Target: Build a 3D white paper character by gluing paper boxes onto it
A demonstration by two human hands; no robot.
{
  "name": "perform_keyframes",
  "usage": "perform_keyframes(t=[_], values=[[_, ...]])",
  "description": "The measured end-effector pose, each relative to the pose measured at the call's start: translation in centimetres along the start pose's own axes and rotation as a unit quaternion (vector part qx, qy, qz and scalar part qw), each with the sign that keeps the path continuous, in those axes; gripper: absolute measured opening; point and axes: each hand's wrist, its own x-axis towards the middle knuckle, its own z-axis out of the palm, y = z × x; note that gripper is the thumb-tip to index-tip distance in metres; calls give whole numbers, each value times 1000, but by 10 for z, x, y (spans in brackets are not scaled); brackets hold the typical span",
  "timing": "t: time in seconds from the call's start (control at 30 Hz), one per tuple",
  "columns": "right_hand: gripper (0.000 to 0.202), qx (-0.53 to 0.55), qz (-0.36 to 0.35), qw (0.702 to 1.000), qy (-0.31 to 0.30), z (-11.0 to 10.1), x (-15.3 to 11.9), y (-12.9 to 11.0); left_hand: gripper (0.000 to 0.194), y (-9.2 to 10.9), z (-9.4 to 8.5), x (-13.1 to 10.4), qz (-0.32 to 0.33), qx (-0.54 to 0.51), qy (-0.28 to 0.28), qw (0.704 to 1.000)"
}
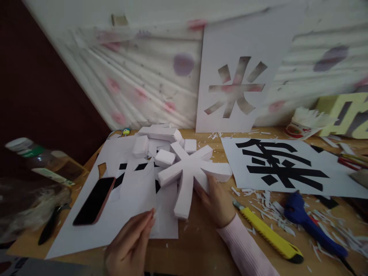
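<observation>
A white three-dimensional paper character [189,168] with several arms is tilted up over the table's middle. My right hand [217,201], in a pink sleeve, grips its lower right side, with some fingers hidden beneath. My left hand [129,243] is in front at the lower left, apart from the character. Its fingertips are pinched together, and a small pale bit at their tips cannot be made out. Behind the character lie white paper blocks [165,157] and a longer folded white piece [159,133]. White sheets [136,195] with black shapes lie beneath these pieces.
A black phone [94,201] rests on the sheets at left, near a plastic bottle [43,159]. At right are a yellow utility knife [267,232], a blue glue gun [310,222], paper scraps and a printed sheet [230,153]. A white cut-out board [218,46] leans on the wall.
</observation>
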Motion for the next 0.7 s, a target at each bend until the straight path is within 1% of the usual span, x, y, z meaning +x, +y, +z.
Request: perform_keyframes(t=[0.07, 0.13, 0.2, 0.3, 0.37, 0.43, 0.57, 0.7], values=[[37, 35, -20, 999, 28, -11, -12, 6, 21, 0, -5, 12, -4, 18, 10, 1000], [36, 61, -27, 997, 42, -22, -26, 10, 20, 1, -9, 26, 24, 41, 19, 999], [36, 79, -21, 995, 54, -29, -39, 14, 22, 5, -10, 39, 85, 73, 9, 994], [38, 96, 1, 991, 91, -35, -56, 18, 24, 18, -10, 51, 184, 123, -31, 975], [41, 107, 6, 987, 119, -35, -65, 21, 27, 31, -10, 53, 220, 150, -54, 962], [43, 110, 5, 984, 140, -35, -72, 24, 30, 47, -10, 51, 226, 183, -86, 953], [46, 110, -2, 976, 187, -36, -79, 24, 39, 81, -8, 47, 198, 288, -170, 921], [47, 106, -7, 971, 214, -37, -83, 21, 35, 104, -2, 48, 163, 352, -212, 897]])
